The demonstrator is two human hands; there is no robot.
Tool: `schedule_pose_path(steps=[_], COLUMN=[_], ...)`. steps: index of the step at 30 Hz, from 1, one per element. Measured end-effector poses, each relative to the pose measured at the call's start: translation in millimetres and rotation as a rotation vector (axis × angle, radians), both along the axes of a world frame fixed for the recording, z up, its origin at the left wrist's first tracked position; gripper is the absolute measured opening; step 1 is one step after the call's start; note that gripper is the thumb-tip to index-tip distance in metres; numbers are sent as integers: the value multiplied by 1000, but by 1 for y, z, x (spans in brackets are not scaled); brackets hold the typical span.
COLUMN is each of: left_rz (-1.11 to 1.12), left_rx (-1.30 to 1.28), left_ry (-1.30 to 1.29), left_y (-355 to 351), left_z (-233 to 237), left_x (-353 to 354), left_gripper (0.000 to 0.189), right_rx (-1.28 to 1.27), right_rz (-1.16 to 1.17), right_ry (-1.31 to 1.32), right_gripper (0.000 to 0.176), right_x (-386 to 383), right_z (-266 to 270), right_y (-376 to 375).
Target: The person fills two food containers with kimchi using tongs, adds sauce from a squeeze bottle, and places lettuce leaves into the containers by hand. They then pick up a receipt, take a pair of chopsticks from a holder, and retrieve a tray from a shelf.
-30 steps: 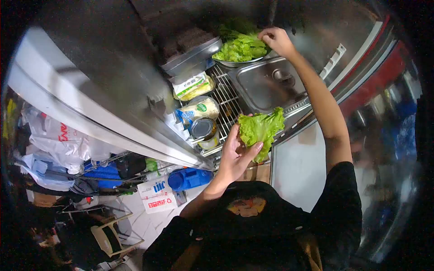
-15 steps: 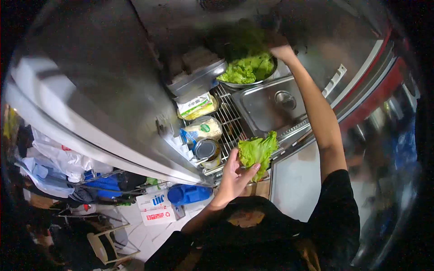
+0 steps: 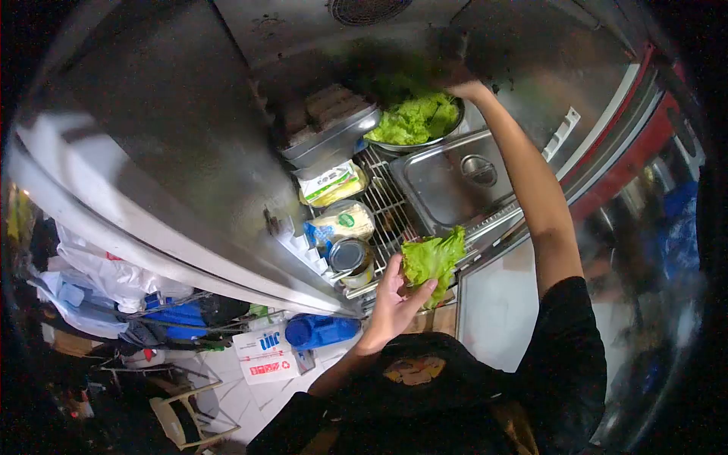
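A frilly green lettuce leaf [image 3: 434, 259] is pinched between the thumb and fingers of my left hand [image 3: 393, 307], low in front of the fridge shelf. My right arm stretches deep into the fridge. At its end, my right hand [image 3: 469, 90] is by the far right side of a round metal bowl [image 3: 428, 142] full of lettuce [image 3: 413, 119]. Dark shadow hides the fingers of that hand, so I cannot make out whether they grip anything. More dim green leaves show beside the hand, above the bowl.
A lidded steel pan [image 3: 444, 178] sits on the wire rack [image 3: 387, 208]. Left of it are a lidded jar [image 3: 349, 258], a bagged white food pack [image 3: 345, 220], a yellowish pack [image 3: 334, 184] and a metal container [image 3: 334, 136]. A blue jug [image 3: 322, 331] and carton [image 3: 265, 354] stand on the floor.
My right hand has shifted slightly among the dim leaves by the bowl. My left hand keeps hold of the lettuce leaf in nearly the same place. The view has moved a little.
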State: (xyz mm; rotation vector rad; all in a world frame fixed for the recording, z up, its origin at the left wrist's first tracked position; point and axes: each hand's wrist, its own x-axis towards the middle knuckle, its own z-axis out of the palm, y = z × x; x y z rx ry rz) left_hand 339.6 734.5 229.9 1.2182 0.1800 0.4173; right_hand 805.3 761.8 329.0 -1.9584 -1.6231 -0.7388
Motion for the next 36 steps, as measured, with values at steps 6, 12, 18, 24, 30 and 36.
schedule_pose_path(steps=[6,12,18,24,30,36], left_rz=[-1,-22,-19,-18,-57,-64], left_rx=[64,23,14,2,-15,-18], left_ry=[-25,16,29,34,20,35], left_y=[2,-3,0,-1,-1,2], left_z=[-7,-2,-7,-6,-6,-10], left_x=[1,-4,-8,-8,-8,-11], left_gripper=[48,49,52,49,47,47], right_rx=[-439,-555,-251,138,149,-232], right_rz=[-365,-35,-21,83,147,-301], right_ry=[-136,124,261,220,-356,-54], right_gripper=[36,35,31,24,31,40], right_x=[-90,-99,-55,-32,-17,-30], right_z=[14,-4,0,-3,-16,-1], right_y=[14,14,14,30,33,-12])
